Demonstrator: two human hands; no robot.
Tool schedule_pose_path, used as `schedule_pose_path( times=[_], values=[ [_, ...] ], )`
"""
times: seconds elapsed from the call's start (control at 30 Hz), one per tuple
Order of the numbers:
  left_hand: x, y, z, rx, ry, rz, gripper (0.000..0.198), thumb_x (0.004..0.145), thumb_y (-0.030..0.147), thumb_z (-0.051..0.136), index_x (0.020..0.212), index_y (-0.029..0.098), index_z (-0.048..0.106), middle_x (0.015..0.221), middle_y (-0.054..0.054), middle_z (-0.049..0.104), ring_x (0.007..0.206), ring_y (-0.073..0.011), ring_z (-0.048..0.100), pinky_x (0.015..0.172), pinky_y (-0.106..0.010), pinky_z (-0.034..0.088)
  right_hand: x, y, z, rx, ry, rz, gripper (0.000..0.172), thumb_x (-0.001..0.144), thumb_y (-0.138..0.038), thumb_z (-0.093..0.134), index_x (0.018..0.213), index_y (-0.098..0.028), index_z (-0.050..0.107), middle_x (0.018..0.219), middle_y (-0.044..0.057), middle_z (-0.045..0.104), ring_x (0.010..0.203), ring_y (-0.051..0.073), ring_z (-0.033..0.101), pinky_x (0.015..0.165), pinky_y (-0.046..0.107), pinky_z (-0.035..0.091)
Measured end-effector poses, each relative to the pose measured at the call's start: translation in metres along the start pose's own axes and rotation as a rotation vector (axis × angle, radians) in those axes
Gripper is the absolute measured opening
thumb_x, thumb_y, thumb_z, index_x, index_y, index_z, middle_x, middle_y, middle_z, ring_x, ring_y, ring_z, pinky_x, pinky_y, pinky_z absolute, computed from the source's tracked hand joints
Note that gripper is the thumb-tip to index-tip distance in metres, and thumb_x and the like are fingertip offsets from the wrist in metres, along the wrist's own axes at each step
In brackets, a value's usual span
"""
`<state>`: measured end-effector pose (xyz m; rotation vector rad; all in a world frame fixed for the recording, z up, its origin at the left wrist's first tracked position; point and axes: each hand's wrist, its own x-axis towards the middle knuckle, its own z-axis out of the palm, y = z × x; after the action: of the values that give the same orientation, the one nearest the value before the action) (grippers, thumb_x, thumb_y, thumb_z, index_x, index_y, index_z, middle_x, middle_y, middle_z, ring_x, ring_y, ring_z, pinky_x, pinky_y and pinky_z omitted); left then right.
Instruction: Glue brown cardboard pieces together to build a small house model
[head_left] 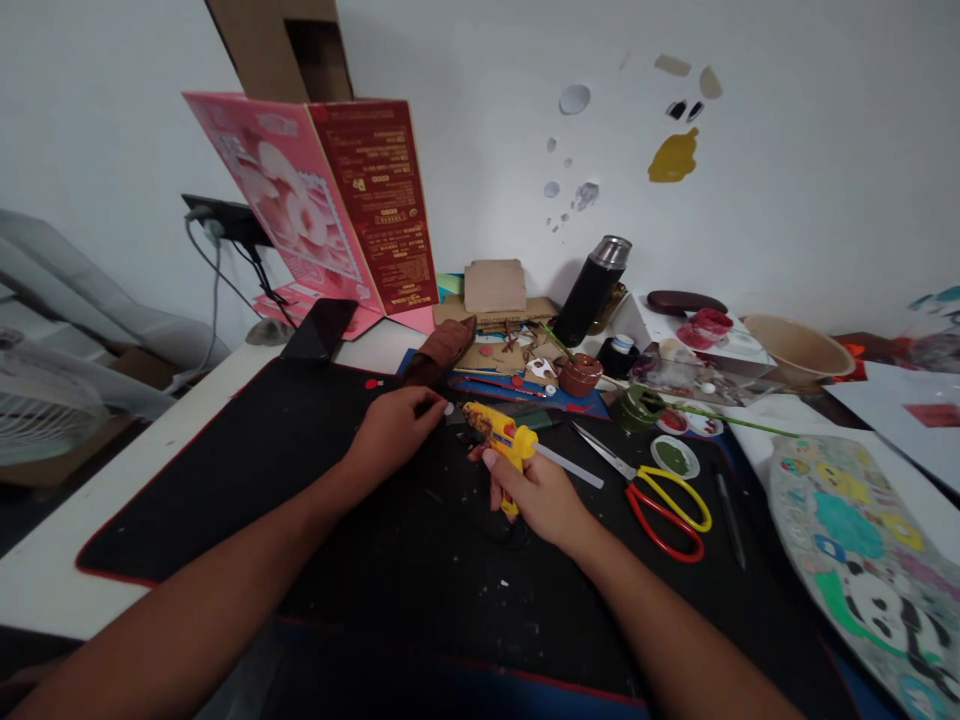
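Observation:
My right hand is wrapped around the handle of a yellow glue gun, whose dark-stained nozzle points left. A pale glue stick juts out of its back end. Facing the nozzle, my left hand is closed in a pinch, with a small whitish piece at the fingertips. The nozzle and that piece are close together; whether they touch I cannot tell. Just behind my left hand lies a brown rolled object. Both hands are over a black mat.
Scissors with red and yellow handles lie right of my right hand, near a black pen and green paint dish. Behind are paint jars, a black thermos and cardboard scraps. A pink box and phone stand back left.

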<state>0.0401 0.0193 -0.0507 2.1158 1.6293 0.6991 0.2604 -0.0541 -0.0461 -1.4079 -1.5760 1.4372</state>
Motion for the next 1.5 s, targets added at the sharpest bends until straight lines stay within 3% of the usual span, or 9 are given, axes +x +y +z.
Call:
schedule_pose_path(
  times=[0.13,0.27,0.77,1.5],
  values=[
    [-0.003,0.006,-0.002,-0.275,-0.027,-0.160,0.029,0.091,0.045,0.061,0.086,0.021,0.076,0.057,0.002,0.064,0.051,-0.0171,0.057,0.054,-0.028,0.042,0.000,-0.001,0.000,-0.007,0.003,0.000,0.051,0.097,-0.065,0.055,0.075,-0.020,0.064,0.057,-0.001,0.061,0.044,0.011,0.051,0.047,0.022,0.041],
    [-0.004,0.011,-0.005,-0.410,-0.035,-0.235,0.033,0.087,0.050,0.063,0.083,0.019,0.073,0.050,0.004,0.057,0.044,-0.0141,0.050,0.046,-0.026,0.034,-0.001,0.001,-0.001,-0.014,0.005,0.003,0.051,0.097,-0.067,0.054,0.081,-0.020,0.067,0.057,-0.001,0.062,0.045,0.012,0.053,0.046,0.023,0.041],
    [-0.009,0.013,-0.001,-0.504,-0.064,-0.212,0.036,0.088,0.055,0.061,0.083,0.020,0.069,0.052,0.005,0.055,0.046,-0.0139,0.049,0.048,-0.026,0.035,-0.001,0.002,0.000,-0.027,-0.007,0.012,0.047,0.098,-0.062,0.052,0.091,-0.018,0.068,0.051,-0.004,0.058,0.039,0.011,0.049,0.041,0.021,0.037],
    [-0.009,0.015,-0.004,-0.472,-0.058,-0.206,0.034,0.088,0.051,0.059,0.083,0.019,0.070,0.053,0.004,0.056,0.047,-0.0137,0.049,0.050,-0.026,0.035,-0.002,-0.001,0.000,-0.073,0.006,0.053,0.039,0.100,-0.052,0.051,0.079,-0.020,0.062,0.051,-0.002,0.058,0.040,0.011,0.048,0.041,0.020,0.037]
  ],
)
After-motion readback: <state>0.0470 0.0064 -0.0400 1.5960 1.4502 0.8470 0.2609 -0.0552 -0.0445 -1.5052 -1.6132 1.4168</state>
